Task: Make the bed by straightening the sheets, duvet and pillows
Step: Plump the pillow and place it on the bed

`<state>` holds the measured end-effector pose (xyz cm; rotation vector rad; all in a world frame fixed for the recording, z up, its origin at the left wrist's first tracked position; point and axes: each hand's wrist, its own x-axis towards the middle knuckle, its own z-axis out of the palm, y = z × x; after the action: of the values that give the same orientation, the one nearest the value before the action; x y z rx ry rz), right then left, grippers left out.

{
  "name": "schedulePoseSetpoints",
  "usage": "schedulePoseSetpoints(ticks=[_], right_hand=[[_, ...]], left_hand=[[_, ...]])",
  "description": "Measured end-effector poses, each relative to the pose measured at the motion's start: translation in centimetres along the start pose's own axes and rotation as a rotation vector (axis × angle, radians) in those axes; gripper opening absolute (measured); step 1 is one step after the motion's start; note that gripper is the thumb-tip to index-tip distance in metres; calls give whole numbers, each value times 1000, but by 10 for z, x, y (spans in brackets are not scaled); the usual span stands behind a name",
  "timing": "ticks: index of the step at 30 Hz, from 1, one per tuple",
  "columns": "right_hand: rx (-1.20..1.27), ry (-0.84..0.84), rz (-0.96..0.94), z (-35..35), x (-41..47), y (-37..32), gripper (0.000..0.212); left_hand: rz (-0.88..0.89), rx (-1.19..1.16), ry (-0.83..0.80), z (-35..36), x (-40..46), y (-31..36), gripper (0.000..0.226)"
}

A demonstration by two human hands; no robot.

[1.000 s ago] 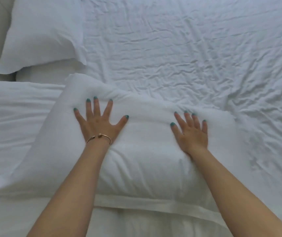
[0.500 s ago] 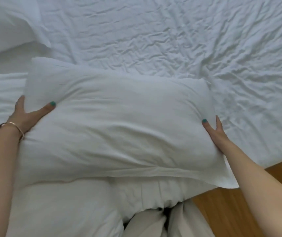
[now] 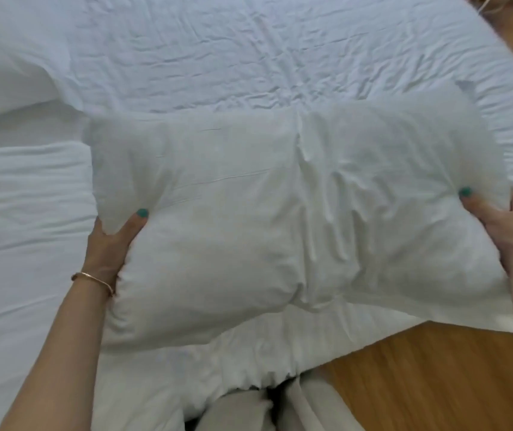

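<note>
Pillow [image 3: 280, 219] is pinched at both ends by left hand [image 3: 112, 244] and right hand [image 3: 510, 225]; keep each grip level, set it squarely on the sheet [image 3: 249, 57].

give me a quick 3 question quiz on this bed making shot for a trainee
1. True or false: both hands grip the same pillow.
2. What is on the wrist of the left hand? A) watch B) bracelet C) glove
3. Fill in: the sheet beyond the pillow looks ____.

Key
1. True: the left hand holds one end, the right hand the other.
2. B, a bracelet.
3. Wrinkled.
</note>
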<state>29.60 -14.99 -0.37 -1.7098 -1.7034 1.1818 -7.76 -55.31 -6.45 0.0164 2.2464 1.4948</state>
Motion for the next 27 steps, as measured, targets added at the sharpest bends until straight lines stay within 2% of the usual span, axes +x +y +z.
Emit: schedulePoseSetpoints(ticks=[2,4,5,6,7,8,9,10,12,13,15,17,19,21,23,25,27], right_hand=[[-128,-121,86,-5,22,31,78],[-355,-278,178,8,41,68,76],[-461,-317,237,17,50,89,77],[-553,-296,290,30,57,105,78],[-626,-211,306,43,58,111,73],[-686,-95,257,59,53,108,63],[-719,-7,140,77,48,100,56],[-731,-1,-34,96,41,88,54],[-789,-185,-377,136,25,61,54],[-841,-313,-512,157,19,49,53],[-946,-517,-663,190,16,34,52],[-988,-587,-765,204,26,33,51],[-998,-547,-842,186,46,49,52],[-1013,-430,-724,144,75,80,56],[-964,-357,-398,86,106,116,59],[-767,-441,-19,39,118,143,63],[-506,-509,100,23,114,157,66]], left_hand=[[-127,99,-46,22,-1,-30,94],[-357,263,-80,46,-5,-62,114],[-451,363,-51,59,-9,-72,109],[-502,490,50,75,-13,-74,95],[-472,641,194,94,-20,-68,76],[-326,768,296,117,-27,-55,62],[-91,829,314,145,-34,-38,55],[126,837,233,175,-41,-24,53],[387,895,-62,242,-61,0,51],[442,970,-178,274,-69,4,50],[461,1095,-246,319,-73,6,50],[480,1145,-203,327,-64,-7,50],[494,1203,-111,304,-54,-30,56],[367,1215,32,259,-51,-52,67],[135,1162,160,210,-53,-72,74],[-97,1073,210,171,-52,-84,80],[-233,930,187,146,-41,-87,87]])
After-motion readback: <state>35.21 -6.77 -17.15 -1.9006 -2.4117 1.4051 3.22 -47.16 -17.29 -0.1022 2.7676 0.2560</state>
